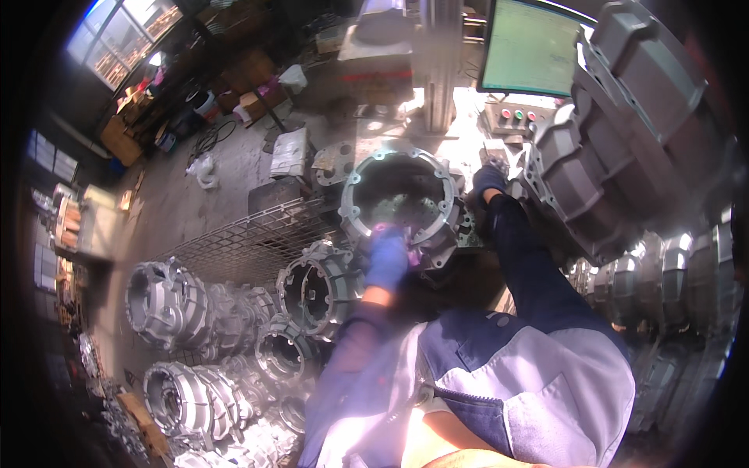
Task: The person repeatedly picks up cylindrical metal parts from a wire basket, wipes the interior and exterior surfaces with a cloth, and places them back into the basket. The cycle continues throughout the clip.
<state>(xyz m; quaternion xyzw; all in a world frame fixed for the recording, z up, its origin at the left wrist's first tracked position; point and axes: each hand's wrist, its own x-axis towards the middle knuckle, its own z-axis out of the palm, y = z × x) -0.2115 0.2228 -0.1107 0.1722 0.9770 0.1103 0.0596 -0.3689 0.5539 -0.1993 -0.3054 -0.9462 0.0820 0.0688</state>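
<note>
A round, hollow cast-metal housing [351,204] with a bolt-holed flange stands in front of me, its open mouth facing up. My left hand [388,256], in a blue glove, is at the near rim of this housing; motion smears its fingers. To the right of the housing, my right hand [490,178], in a dark glove, is reached forward with its fingers bent. It is close to a small block below the button panel [511,117]; what lies in its fingers is too small to make out. Large grey castings [577,171] rise just right of that hand.
A green-lit screen [530,47] stands beyond the panel, beside a metal column [438,70]. Several silver housings [168,304] are stacked at the left, near a wire-mesh cage [242,234]. More castings [663,273] line the right side. Boxes and a white bag [204,170] lie on the floor.
</note>
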